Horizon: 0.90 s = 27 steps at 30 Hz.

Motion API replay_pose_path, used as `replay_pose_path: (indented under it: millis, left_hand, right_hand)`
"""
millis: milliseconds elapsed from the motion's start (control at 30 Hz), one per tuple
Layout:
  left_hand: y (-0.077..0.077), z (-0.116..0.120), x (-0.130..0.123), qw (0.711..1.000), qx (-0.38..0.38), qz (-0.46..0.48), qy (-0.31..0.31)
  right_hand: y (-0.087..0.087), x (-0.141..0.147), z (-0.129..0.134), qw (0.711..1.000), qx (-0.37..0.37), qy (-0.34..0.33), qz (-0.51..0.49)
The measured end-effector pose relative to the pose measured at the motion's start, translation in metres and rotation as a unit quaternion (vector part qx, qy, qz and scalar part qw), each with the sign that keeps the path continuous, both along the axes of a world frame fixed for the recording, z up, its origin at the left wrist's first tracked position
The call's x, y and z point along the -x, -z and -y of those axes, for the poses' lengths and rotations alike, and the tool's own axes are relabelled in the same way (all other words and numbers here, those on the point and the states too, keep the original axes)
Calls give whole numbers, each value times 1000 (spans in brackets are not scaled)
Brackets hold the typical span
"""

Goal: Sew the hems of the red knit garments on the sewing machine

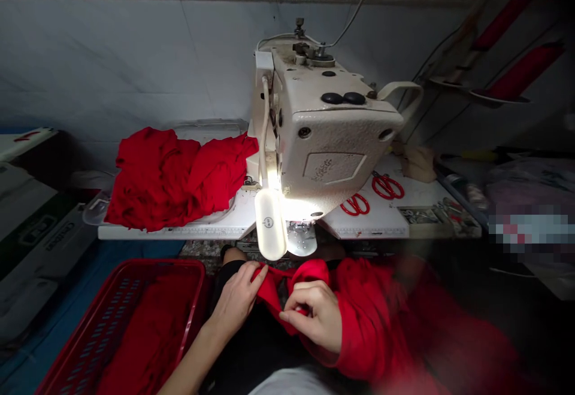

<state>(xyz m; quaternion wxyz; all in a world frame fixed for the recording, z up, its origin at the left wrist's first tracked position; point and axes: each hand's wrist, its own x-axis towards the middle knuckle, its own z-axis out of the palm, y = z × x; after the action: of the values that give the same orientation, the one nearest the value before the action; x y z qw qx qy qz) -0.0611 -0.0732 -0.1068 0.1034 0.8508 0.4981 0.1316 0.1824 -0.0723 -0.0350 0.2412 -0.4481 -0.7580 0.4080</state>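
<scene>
Red fabric point(381, 323) lies across my lap and spreads to the right, where it blurs. My left hand point(238, 293) pinches an edge of it between thumb and fingers. A short way to the right, my right hand point(314, 311) has curled fingers closed on the same cloth, with some of it bunched behind the knuckles. Just beyond both hands stands a cream sewing machine point(341, 143). Its lit lamp point(271, 224) hangs in front of the needle area, which glare and the lamp hide.
More red fabric point(175, 179) is heaped on the table's left side. A red basket point(197, 281) with red cloth stands at lower left. Two red-handled scissors point(387, 186) point(356, 204) lie right of the machine, near a parts tray point(442, 218). Red thread cones point(525, 75) stand at upper right.
</scene>
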Motion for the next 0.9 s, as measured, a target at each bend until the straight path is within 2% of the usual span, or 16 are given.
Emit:
replay_pose_path:
  millis: [100,200,300,467,500,567,633,667,700,800,900]
  left_hand:
    - [-3,-6,3,997,-39,13,-58]
    - [-13,-8,10,990,-56,47,-118]
    - [-28,-7,15,975,-60,152,-153]
    - [-50,-8,12,888,-30,386,-248]
    - [-51,-9,9,881,-10,404,-247]
    - [-50,-11,2,890,35,402,-214]
    - [-43,-11,-7,902,76,387,-173]
    - [-39,-11,-10,900,103,392,-161]
    - [-34,-11,-13,889,139,407,-158]
    - [-28,-10,-13,832,268,456,-167]
    - [-41,-7,-4,800,347,474,-122]
  right_hand:
    - [-19,-12,-9,999,-12,20,-35]
    - [-30,-32,-22,997,-3,53,-61]
    - [-34,-51,-30,990,23,93,-103]
    - [-36,-66,-33,966,106,112,-206]
    - [-36,-66,-32,962,117,110,-218]
    - [-39,-67,-30,959,130,101,-231]
    - [-42,-69,-30,957,134,102,-235]
    - [-43,-71,-30,956,134,111,-237]
    - [-44,-75,-31,954,134,125,-238]
    - [-41,-94,-39,943,131,186,-244]
    - [-31,-113,-52,934,116,251,-227]
